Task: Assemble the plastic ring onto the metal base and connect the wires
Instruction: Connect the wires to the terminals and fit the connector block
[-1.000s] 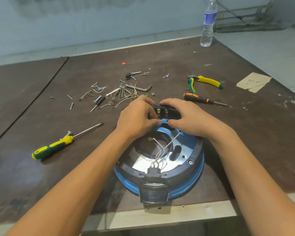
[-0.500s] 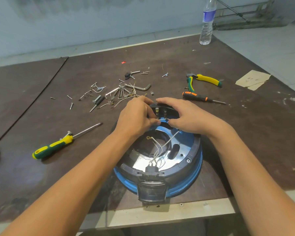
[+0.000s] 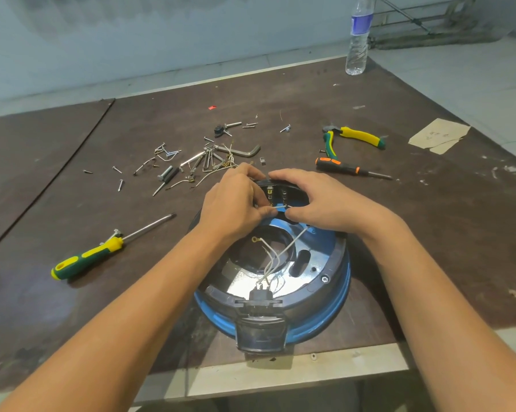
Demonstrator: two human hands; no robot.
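Head view | left hand [image 3: 236,203] and right hand [image 3: 325,203] each pinch one white wire [image 3: 280,207] below the terminal block [image 3: 276,191] | plastic ring [image 3: 338,260] sits on metal base [image 3: 334,310] at the desk's [image 3: 102,307] front edge | change: hands barely shifted, wire end now exposed between them | reading: ring apparently seated, wiring under way.

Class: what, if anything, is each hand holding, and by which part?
Left hand pinches the white wire near its end; right hand pinches it alongside, fingers draped over the far rim of the plastic ring.
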